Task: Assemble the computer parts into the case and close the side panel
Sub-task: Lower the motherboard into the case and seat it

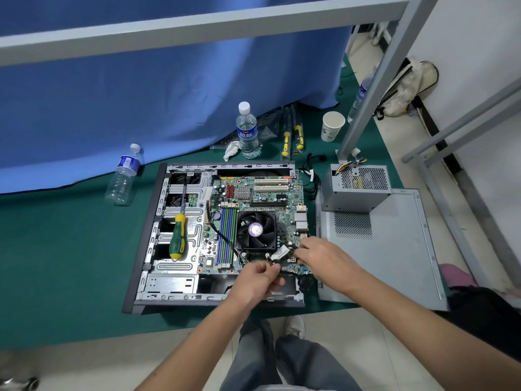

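Observation:
An open computer case (158, 221) lies flat on a green mat, with the motherboard (262, 198) and a black CPU fan (255, 230) inside it. My left hand (258, 280) pinches a black cable (293, 273) at the board's near edge. My right hand (324, 256) holds the same cable bundle near a white connector (282, 252). The grey power supply (358, 187) stands outside the case to the right, on the detached side panel (394, 249).
A green and yellow screwdriver (178, 235) lies on the drive bay. Two water bottles (248, 131) (124, 176), two more screwdrivers (293, 136) and a paper cup (332, 126) stand behind the case. A metal frame leg (366, 94) rises at the right. My legs are below.

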